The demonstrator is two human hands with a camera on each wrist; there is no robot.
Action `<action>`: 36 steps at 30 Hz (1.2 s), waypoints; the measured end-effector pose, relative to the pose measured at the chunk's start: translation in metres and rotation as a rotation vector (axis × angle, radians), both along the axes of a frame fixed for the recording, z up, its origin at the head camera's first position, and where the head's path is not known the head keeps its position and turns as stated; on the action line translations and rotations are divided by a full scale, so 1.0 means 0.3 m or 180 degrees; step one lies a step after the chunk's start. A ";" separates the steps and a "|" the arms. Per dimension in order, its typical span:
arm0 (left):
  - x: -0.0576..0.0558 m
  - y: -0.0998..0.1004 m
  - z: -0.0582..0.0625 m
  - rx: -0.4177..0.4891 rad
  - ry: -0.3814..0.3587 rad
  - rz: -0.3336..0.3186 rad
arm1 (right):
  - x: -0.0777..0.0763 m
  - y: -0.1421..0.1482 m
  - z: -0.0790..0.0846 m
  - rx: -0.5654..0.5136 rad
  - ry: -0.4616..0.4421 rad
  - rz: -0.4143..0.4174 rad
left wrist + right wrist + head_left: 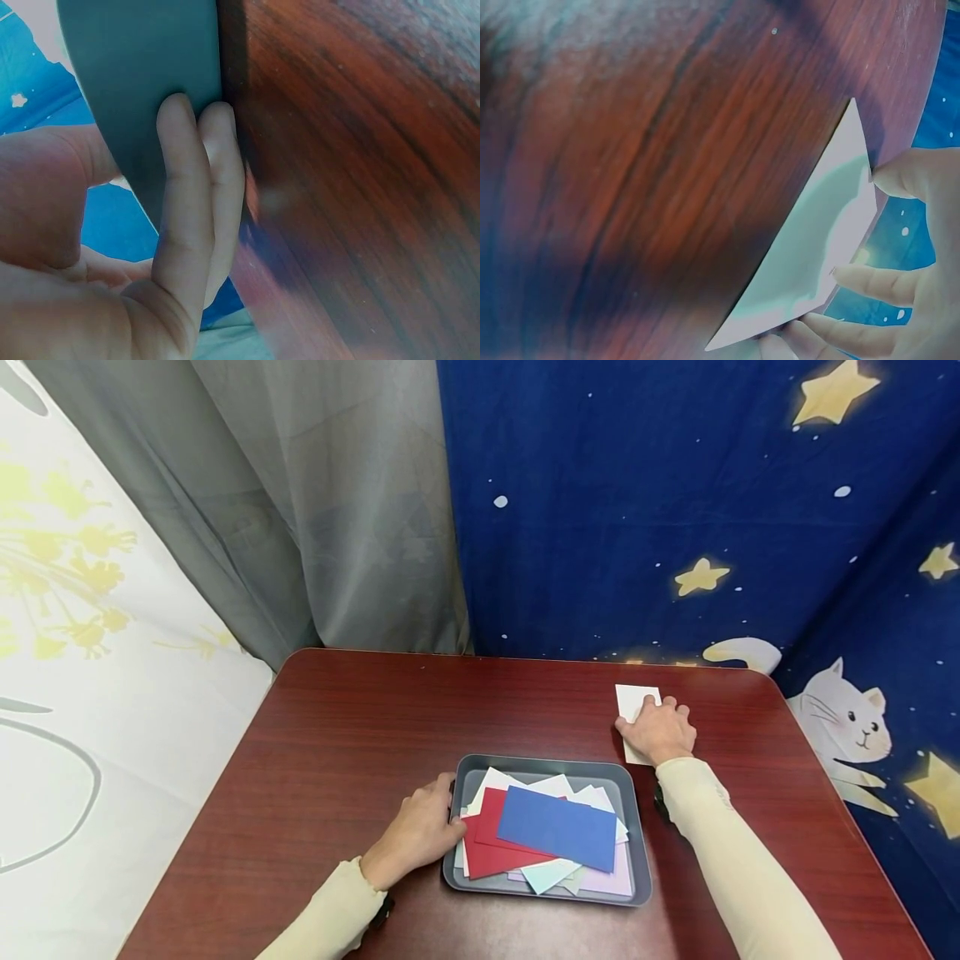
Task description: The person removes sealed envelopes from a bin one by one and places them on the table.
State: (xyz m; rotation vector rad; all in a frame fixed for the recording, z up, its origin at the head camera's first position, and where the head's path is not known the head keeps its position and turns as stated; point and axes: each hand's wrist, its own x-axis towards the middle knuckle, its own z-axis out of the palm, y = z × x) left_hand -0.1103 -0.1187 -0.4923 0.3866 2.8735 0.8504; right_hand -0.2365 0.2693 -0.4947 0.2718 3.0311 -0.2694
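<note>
A grey tray [643, 860] holds a loose pile of paper cards, with a blue card [558, 827] on top of red cards [495, 856]. My left hand [416, 827] grips the tray's left side; in the left wrist view, fingers [184, 172] lie against the tray's outer wall [142, 67]. Farther back on the right, a white card [632, 700] lies on the table under my right hand [662, 732]. The right wrist view shows the thumb at one edge of this white card [802, 247] and fingertips at the opposite edge; one finger touches its top.
Under everything is a reddish-brown wooden table [345, 718] with rounded far corners. Behind it hang a grey curtain [367, 527] and a blue curtain [600, 527] with stars and a cat. White patterned cloth [97, 735] is at the left. White, lilac and pale green cards also lie in the tray.
</note>
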 end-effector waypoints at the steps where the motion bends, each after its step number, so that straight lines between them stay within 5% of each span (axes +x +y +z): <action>1: 0.000 0.000 0.001 0.0003 -0.0001 0.0003 | 0.002 0.001 0.001 -0.0019 0.0006 -0.0002; 11: 0.004 0.000 0.008 0.0028 -0.0030 0.0009 | 0.051 -0.003 0.031 -0.0057 0.0324 0.0184; 26: 0.003 0.003 0.015 0.0071 -0.0087 0.0020 | 0.227 -0.131 0.102 0.0116 0.1326 0.1235; 36: 0.003 -0.002 0.008 0.0093 -0.0097 0.0018 | 0.360 -0.234 0.107 0.0128 0.1215 0.1710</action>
